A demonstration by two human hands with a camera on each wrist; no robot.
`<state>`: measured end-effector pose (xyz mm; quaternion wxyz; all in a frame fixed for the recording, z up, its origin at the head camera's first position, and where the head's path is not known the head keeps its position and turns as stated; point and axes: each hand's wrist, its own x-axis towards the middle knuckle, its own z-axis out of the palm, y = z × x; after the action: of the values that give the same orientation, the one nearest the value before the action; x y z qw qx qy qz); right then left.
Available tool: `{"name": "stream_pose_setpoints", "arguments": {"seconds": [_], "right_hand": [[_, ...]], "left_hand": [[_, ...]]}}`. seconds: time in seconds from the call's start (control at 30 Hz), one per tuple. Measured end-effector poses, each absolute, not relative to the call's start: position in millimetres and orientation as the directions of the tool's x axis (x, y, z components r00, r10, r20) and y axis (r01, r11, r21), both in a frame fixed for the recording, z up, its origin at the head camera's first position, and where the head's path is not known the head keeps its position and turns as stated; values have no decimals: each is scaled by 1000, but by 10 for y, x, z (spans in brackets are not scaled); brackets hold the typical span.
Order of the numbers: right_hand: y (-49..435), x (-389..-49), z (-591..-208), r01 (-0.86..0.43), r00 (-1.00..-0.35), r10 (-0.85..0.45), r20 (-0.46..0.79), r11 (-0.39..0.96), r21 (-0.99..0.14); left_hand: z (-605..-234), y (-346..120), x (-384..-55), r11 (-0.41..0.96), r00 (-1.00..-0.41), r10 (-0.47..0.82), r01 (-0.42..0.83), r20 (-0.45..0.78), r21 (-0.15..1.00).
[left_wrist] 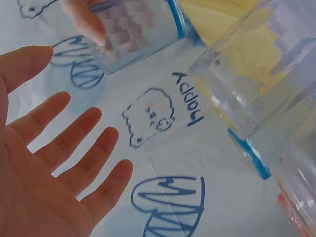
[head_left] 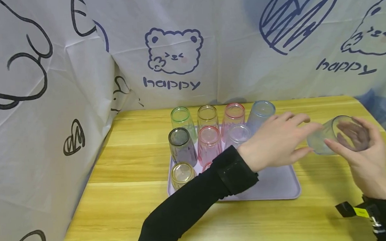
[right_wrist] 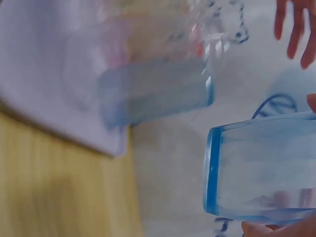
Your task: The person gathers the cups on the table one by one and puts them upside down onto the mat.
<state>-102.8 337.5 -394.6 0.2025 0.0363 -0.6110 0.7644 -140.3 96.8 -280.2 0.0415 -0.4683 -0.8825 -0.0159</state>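
On the right, above the tabletop, my right hand grips a tilted pale blue glass tumbler, thumb on one side and fingers round the other. My left hand reaches across the tray, its fingertips close by the tumbler's end in the head view. In the left wrist view the left hand has spread fingers and an empty palm, apart from the tumbler. The right wrist view shows the tumbler with a thick blue base. Left of it, a blue tumbler stands upside down.
A lilac tray on the wooden table bears rows of upturned tumblers, including a green one, a dark grey one, a pink one and an amber one. My left forearm hides part of the front row. Printed cloth hangs behind.
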Motion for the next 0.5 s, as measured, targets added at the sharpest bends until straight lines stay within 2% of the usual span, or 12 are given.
{"name": "stream_pose_setpoints", "arguments": {"seconds": [0.2, 0.5], "right_hand": [[3101, -955, -3698, -470, -882, 204, 425, -308, -827], [2686, -975, -3379, -509, -857, 232, 459, -518, -688]], "left_hand": [[-2736, 777, -1331, 581, -580, 784, 811, 221, 64], [-2766, 504, -1235, 558, -563, 698, 815, 442, 157]]}}
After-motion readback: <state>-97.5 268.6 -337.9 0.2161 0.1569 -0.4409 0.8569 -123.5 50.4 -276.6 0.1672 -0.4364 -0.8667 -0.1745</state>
